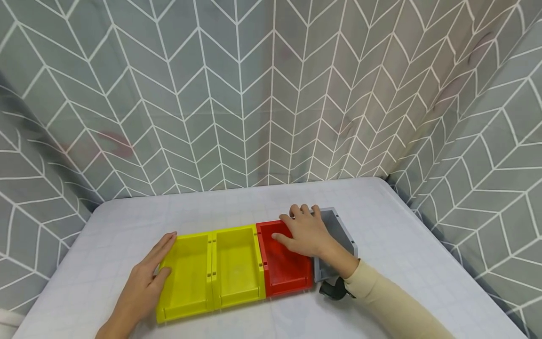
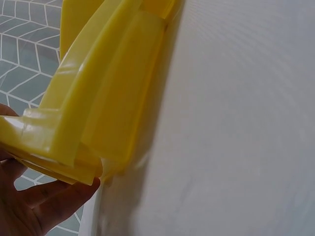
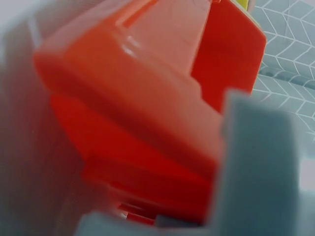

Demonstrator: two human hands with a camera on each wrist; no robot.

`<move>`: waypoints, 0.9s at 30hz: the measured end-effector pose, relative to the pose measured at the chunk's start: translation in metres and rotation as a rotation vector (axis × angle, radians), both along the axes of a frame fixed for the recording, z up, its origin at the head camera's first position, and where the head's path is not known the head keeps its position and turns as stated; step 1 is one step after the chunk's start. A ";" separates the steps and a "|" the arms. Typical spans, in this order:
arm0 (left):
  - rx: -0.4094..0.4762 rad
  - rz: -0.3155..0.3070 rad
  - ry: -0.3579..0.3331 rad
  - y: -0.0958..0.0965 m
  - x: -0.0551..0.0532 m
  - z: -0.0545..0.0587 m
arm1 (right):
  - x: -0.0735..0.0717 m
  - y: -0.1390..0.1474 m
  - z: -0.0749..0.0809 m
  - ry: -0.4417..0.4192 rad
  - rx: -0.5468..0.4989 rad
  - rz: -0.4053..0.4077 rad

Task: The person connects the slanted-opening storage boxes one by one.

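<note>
Two yellow bins (image 1: 238, 266), a red bin (image 1: 290, 268) and a grey bin (image 1: 332, 226) stand side by side in a row on the white table. My left hand (image 1: 144, 278) holds the outer side of the leftmost yellow bin (image 1: 186, 278), fingers along the outside and thumb at the rim. In the left wrist view, its fingers touch the yellow bin's lower corner. Over the join of the red and grey bins spreads my right hand (image 1: 306, 230), its fingers loosely bent toward the back rims and its thumb above the red bin. Whether it touches them is unclear. The right wrist view hides its fingers.
A black strap or device (image 1: 334, 288) sits by the right wrist, in front of the grey bin. White cloth covers the table (image 1: 211, 202). A grey curtain (image 1: 254, 94) with white zigzag lines hangs behind the table and along its sides.
</note>
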State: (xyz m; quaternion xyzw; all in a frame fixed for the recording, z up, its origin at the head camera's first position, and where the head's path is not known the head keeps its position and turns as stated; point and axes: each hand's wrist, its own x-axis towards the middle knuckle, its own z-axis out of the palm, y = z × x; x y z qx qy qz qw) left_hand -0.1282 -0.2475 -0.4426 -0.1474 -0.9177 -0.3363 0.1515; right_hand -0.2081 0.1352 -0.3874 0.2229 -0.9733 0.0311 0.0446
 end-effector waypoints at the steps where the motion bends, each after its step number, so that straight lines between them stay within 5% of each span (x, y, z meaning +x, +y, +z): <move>1: -0.001 0.001 -0.001 0.000 0.000 0.000 | 0.000 0.000 0.000 0.006 0.003 0.004; 27: 0.003 0.010 0.003 0.001 0.000 -0.001 | 0.000 0.000 -0.013 0.051 0.009 0.015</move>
